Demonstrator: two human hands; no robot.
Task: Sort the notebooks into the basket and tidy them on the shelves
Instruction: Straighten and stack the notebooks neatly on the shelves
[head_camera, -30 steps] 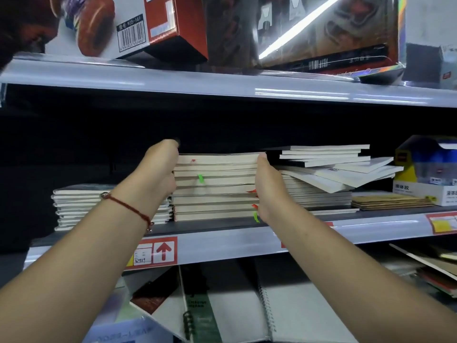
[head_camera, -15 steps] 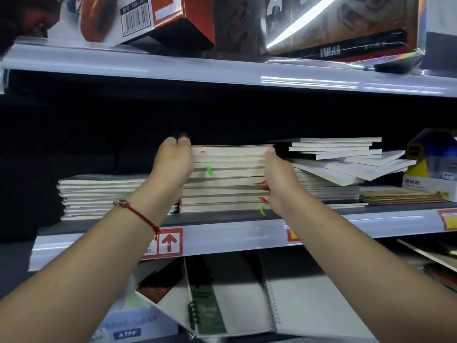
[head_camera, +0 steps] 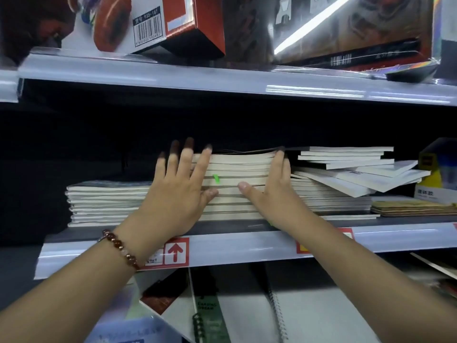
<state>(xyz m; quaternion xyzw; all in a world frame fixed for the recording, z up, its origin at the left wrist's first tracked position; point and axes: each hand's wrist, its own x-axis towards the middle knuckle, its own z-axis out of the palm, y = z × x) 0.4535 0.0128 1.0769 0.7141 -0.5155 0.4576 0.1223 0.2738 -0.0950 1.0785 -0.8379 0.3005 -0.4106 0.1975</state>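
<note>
Both hands, left (head_camera: pixel 176 194) and right (head_camera: pixel 269 191), press flat-fingered against the middle notebook stack (head_camera: pixel 237 179); squeeze evenly inward until its edges align on the shelf (head_camera: pixel 247 243).

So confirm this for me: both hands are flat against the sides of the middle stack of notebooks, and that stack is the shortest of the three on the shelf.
Not quite. The head view shows the left hand and right hand flat against the middle stack, but it is not the shortest: the left stack stands lower, and the untidy right stack reaches about the same height.
</note>
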